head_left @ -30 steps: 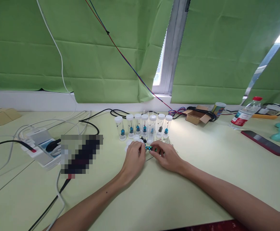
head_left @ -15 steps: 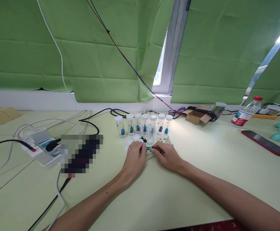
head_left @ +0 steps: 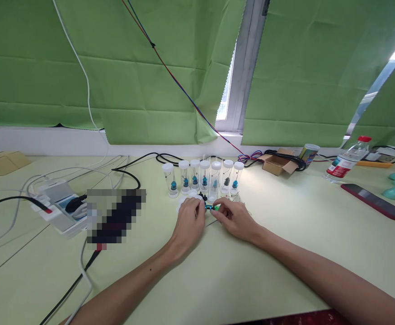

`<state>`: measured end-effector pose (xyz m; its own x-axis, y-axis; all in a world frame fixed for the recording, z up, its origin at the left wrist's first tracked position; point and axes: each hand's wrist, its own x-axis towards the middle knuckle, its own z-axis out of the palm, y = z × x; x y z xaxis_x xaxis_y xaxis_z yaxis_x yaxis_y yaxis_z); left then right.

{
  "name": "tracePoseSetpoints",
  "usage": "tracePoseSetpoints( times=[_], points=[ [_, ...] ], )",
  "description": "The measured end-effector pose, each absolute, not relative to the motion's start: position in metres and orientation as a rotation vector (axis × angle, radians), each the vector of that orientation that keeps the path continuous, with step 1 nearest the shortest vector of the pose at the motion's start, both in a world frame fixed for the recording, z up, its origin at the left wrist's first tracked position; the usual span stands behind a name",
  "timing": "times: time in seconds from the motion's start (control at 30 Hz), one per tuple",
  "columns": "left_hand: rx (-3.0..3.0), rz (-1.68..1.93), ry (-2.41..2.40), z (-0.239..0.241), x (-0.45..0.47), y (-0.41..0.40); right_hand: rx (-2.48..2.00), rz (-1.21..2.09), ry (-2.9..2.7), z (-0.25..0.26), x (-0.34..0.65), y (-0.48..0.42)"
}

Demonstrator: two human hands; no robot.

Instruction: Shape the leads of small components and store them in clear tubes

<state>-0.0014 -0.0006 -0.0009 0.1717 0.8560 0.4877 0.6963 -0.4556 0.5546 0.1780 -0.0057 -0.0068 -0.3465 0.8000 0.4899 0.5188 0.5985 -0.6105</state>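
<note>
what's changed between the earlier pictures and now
Since half a second ago, the right hand has parted its fingers slightly beside the small blue-green part; whether it let go is unclear. The left hand and clear tubes stayed put.

Daylight glares past green blinds (head_left: pixel 163 99); one patch (head_left: pixel 116 219) is pixelated.

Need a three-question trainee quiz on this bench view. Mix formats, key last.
1. True or false: the round red cap is on the clear plastic bottle.
2. Where is the small, shiny blue-green part?
A) Behind the clear white-capped tubes
B) Between the left hand and right hand
C) Inside the brown cardboard box
3. Fill in: the flat, dark, red-edged device lies nearer the ____ hand.
Key: 1 true; 2 B; 3 right.
</note>
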Motion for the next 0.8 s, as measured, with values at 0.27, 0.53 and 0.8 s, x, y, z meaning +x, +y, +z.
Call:
tracePoseSetpoints(
  times=[0.27, 0.53, 0.8],
  points=[
    [2.246, 1.162, 1.502, -0.0019, -0.001, -0.0003, -0.993, 0.488, -2.052, -0.0071, 0.178, -0.0063],
    [2.278, 1.155, 1.474, -0.0008, 0.0006, -0.0023, -1.024, 0.462, -2.073, -0.0059, 0.1777, -0.0056],
    [2.34, 1.145, 1.435, 0.0025, 0.0009, -0.0052, -1.041, 0.427, -2.101, -0.0042, 0.1782, -0.0063]
  ],
)
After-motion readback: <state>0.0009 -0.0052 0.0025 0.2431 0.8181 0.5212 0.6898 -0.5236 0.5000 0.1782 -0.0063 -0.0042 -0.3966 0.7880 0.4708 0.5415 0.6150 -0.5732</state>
